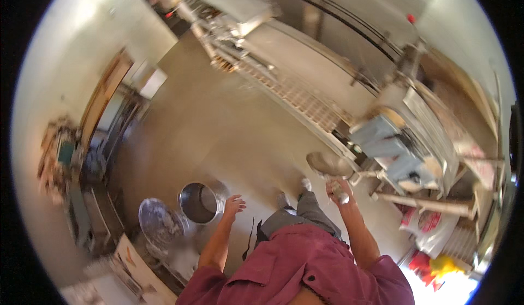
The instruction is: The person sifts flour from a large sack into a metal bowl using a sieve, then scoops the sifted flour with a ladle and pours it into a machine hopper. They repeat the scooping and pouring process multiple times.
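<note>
My right hand is closed round the handle of a metal scoop. The scoop's broad rounded bowl points away from me, over the floor. My left hand holds nothing, and its fingers are spread a little. It hovers beside the rim of a tall round metal pot, whose inside looks dark. Left of the pot is a wide round container with whitish residue in it. Motion blur softens the fine detail.
A long machine with a pale belt runs diagonally across the far side. Blue-grey pieces lie on a stand at the right, above a white and red sack. A wooden-edged shelf lines the left wall. Brown floor lies between.
</note>
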The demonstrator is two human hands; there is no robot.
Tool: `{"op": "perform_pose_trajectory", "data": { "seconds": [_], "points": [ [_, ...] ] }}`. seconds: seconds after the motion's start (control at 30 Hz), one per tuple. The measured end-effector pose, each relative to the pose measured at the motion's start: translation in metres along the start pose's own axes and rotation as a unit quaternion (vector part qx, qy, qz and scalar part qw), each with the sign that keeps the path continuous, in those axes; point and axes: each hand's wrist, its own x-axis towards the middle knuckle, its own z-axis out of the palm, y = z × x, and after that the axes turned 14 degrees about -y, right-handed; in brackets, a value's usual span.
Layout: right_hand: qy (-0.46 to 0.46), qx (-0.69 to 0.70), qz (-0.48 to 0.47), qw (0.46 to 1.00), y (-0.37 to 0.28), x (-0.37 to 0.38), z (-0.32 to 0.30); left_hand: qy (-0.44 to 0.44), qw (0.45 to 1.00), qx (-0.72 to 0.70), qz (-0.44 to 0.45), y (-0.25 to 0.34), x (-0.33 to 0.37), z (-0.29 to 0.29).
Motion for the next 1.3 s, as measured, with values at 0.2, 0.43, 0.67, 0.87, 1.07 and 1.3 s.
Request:
{"op": "perform_pose_trajectory", "data": {
  "seconds": [0.2, 0.43, 0.67, 0.87, 1.07, 1.3],
  "points": [
    [0.038, -0.328, 0.035, 0.943, -0.114, 0.229, 0.043, 0.188, 0.973, -0.133, 0.029, -0.061, -0.075, -0.015],
    [0.073, -0.537, -0.016, 0.84, -0.141, 0.353, 0.059, 0.356, 0.851, -0.386, -0.02, -0.236, -0.169, 0.065],
    [0.048, -0.686, -0.129, 0.714, -0.107, 0.357, 0.082, 0.488, 0.64, -0.594, -0.018, -0.373, -0.22, 0.187],
    [-0.073, -0.694, -0.074, 0.713, 0.024, 0.319, 0.141, 0.611, 0.389, -0.687, 0.057, -0.487, -0.335, 0.099],
    [-0.155, -0.687, 0.037, 0.709, 0.184, 0.279, 0.187, 0.792, 0.25, -0.557, 0.027, -0.522, -0.499, -0.114],
    [-0.19, -0.588, 0.291, 0.731, 0.328, 0.171, 0.285, 0.752, 0.006, -0.61, 0.249, -0.51, -0.594, -0.184]
  ]
}}
